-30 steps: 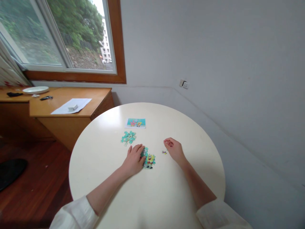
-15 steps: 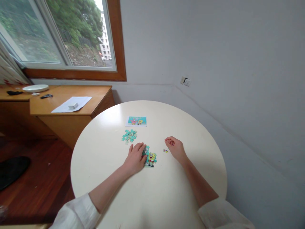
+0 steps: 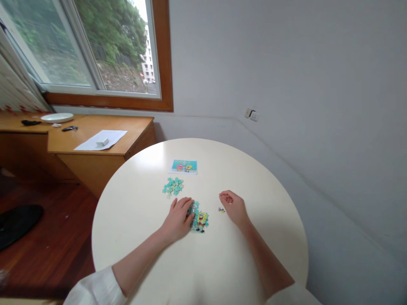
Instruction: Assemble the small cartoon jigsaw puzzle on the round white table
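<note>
A partly joined jigsaw puzzle (image 3: 202, 219) with a yellow cartoon figure lies flat on the round table. My left hand (image 3: 178, 221) rests over its left side, fingers stretched out and thumb on the pieces, hiding part of it. To the right, my right hand (image 3: 235, 208) is held in a pinch above the tabletop; whatever is between the fingertips is too small to make out. Beside that hand lie a few small purple and yellow puzzle pieces (image 3: 221, 210). Beyond my left hand is a heap of teal puzzle pieces (image 3: 173, 186), with a printed picture card (image 3: 184, 166) of the cartoon behind it.
The white round table (image 3: 254, 182) stands near a grey wall with a socket (image 3: 253, 115). At the left, a wooden desk (image 3: 140, 131) under the window holds a paper sheet (image 3: 92, 143), a small white box (image 3: 102, 142) and a white plate (image 3: 57, 117).
The head view has tilted up and turned slightly left. My left hand has shifted a little left on the puzzle, uncovering more of its teal part. The right hand keeps its pinch.
</note>
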`<state>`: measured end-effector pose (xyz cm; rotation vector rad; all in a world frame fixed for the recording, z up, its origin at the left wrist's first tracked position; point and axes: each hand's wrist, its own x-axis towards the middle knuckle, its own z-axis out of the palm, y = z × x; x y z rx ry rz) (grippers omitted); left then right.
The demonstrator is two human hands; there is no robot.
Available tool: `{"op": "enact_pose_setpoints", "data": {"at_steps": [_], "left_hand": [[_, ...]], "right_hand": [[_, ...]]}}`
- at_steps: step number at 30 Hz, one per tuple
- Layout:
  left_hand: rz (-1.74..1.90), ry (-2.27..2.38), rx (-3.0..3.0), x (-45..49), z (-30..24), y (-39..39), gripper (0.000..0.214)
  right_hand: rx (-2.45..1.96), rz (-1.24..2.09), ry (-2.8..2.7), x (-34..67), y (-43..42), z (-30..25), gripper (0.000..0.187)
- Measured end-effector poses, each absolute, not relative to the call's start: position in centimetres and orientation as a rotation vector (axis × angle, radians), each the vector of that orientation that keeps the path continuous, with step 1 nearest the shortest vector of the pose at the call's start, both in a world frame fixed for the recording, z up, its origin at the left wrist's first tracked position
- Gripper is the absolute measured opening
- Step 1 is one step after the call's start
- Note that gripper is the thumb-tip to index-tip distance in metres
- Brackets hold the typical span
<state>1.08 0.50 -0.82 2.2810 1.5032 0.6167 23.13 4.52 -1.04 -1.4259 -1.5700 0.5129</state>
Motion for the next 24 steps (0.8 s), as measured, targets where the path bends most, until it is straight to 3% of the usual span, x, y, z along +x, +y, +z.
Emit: {"op": "enact_pose_setpoints", "data": {"at_steps": [24], "left_hand": [[0.660, 1.500, 2.195, 0.93, -0.43, 0.88, 0.037]], "right_hand": [[-1.420, 0.483, -1.499, 22.63, 4.84, -1.24, 0.020]]}}
